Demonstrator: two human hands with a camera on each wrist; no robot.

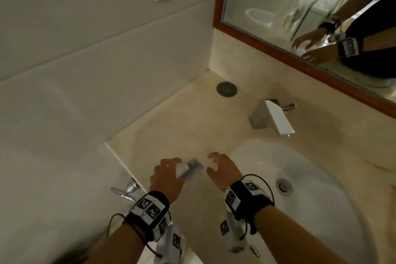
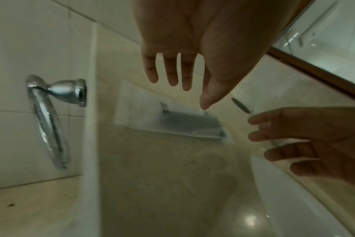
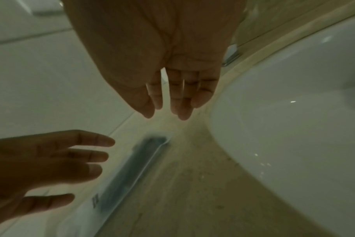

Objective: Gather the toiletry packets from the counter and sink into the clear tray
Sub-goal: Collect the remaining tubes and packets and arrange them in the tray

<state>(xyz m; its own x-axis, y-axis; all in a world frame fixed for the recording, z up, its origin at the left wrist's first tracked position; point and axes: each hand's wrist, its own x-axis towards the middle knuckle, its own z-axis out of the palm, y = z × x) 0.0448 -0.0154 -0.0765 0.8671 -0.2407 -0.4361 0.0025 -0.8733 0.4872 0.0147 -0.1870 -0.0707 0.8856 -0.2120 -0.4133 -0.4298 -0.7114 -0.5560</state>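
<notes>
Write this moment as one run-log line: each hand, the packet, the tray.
left hand: open, over packet | right hand: open, empty | packet: flat on counter beside sink, ungripped | tray: not discernible

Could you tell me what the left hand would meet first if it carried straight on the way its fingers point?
Probably the clear packet with the dark item inside, lying on the counter just beyond the left hand; depth is unclear.

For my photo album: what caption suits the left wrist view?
Two open hands, left hand and right hand, hover over a packet on the counter.
</notes>
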